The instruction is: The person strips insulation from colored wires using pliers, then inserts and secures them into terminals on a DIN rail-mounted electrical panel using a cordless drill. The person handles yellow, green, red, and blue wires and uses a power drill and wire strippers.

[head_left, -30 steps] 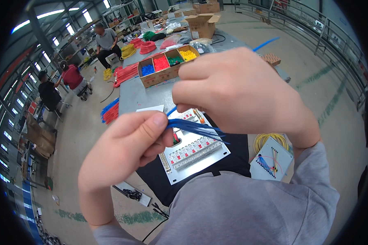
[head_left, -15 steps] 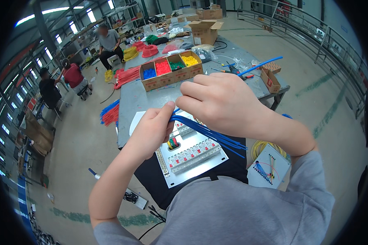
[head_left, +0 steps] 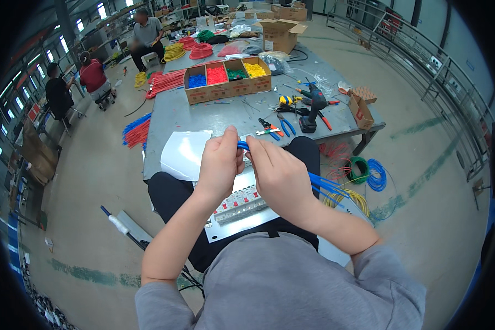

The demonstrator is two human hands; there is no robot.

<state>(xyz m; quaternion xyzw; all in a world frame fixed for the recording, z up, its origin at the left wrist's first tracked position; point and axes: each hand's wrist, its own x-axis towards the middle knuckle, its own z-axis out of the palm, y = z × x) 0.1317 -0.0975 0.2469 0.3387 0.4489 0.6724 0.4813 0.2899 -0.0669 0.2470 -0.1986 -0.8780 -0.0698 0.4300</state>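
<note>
My left hand (head_left: pixel 221 165) is closed, its thumb and fingers pinching a small bundle of blue wires (head_left: pixel 325 186). Right beside it, my right hand (head_left: pixel 278 179) also grips the bundle. Short blue lengths show between the two thumbs, and the loose ends stick out past the right hand's far side. How many wires each hand holds is hidden by the fingers. Under both hands, a metal mounting plate (head_left: pixel 228 232) lies across my lap. It carries a row of white circuit breakers (head_left: pixel 237 204) with red switches, partly covered by my hands.
On the grey worktable (head_left: pixel 203 116) stand a divided cardboard box (head_left: pixel 225 94) of coloured caps, a cordless drill (head_left: pixel 313 107) and pliers (head_left: pixel 287 125). A white sheet (head_left: pixel 186 154) lies at the near edge. Coiled wires (head_left: pixel 376 175) lie on the floor at right. People sit at far left.
My right hand has come down and in against the left, and the single blue wire no longer sticks out to the upper right. The view has shifted, showing more of the tabletop.
</note>
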